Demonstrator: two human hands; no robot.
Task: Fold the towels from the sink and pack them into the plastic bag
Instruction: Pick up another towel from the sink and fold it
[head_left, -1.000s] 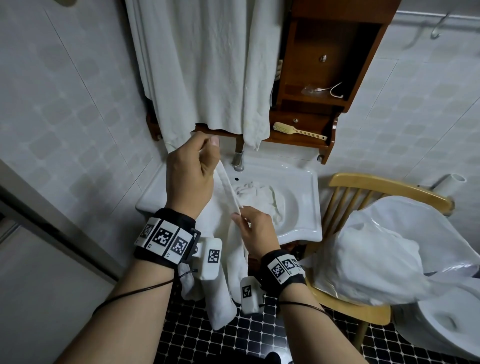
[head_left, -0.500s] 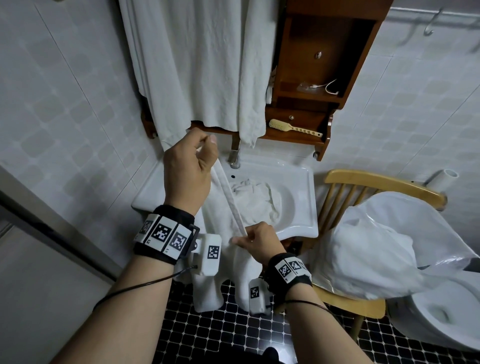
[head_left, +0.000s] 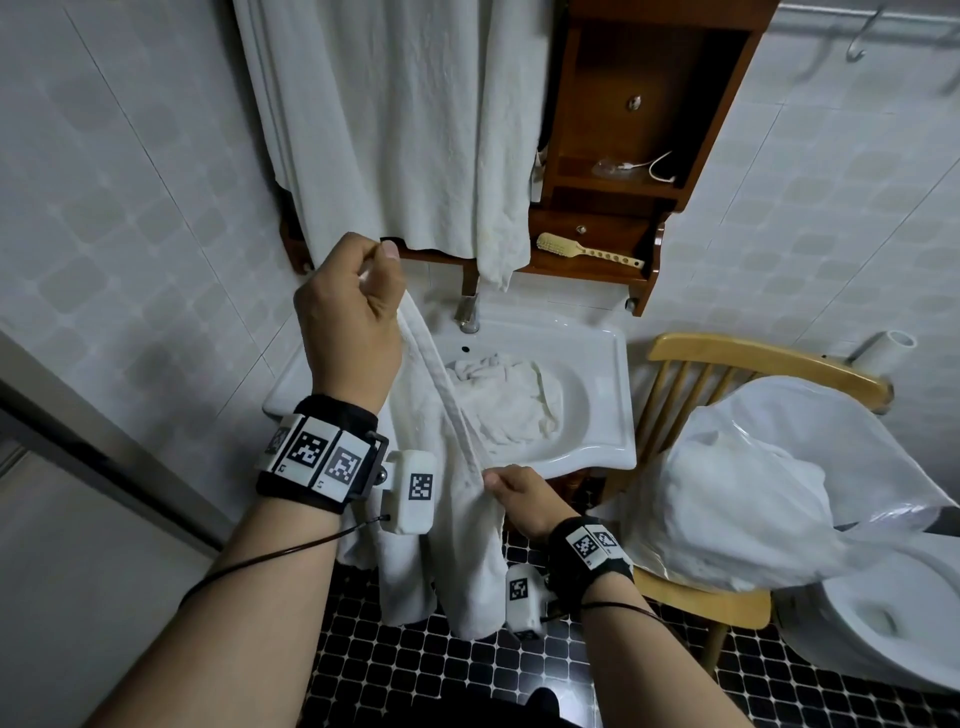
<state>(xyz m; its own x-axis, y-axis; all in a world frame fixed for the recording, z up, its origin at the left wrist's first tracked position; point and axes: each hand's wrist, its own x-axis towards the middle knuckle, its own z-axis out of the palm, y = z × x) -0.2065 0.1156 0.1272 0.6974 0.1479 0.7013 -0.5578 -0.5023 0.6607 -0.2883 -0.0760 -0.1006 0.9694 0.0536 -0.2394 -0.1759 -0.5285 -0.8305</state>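
left hand (head_left: 353, 322): pinching towel (head_left: 457, 545) hem above sink (head_left: 608, 374) | right hand (head_left: 519, 499): pinching hem at sink's front edge, slid lower than before | plastic bag (head_left: 779, 467): right of sink

1 towel (head_left: 498, 395) lies in the sink (head_left: 608, 364). Chair (head_left: 753, 353) stands right of it, plastic bag (head_left: 753, 499) on the seat. Toilet (head_left: 883, 623) right of both

Left hand (head_left: 353, 322) up high, pinching a corner of the white terry towel (head_left: 457, 561). Right hand (head_left: 519, 499) is low, pinching the hem, edge taut between them. A crumpled white towel (head_left: 498, 395) lies in the white ceramic sink (head_left: 608, 364). The translucent white plastic bag (head_left: 753, 493) sits on the yellow wooden chair (head_left: 753, 358).
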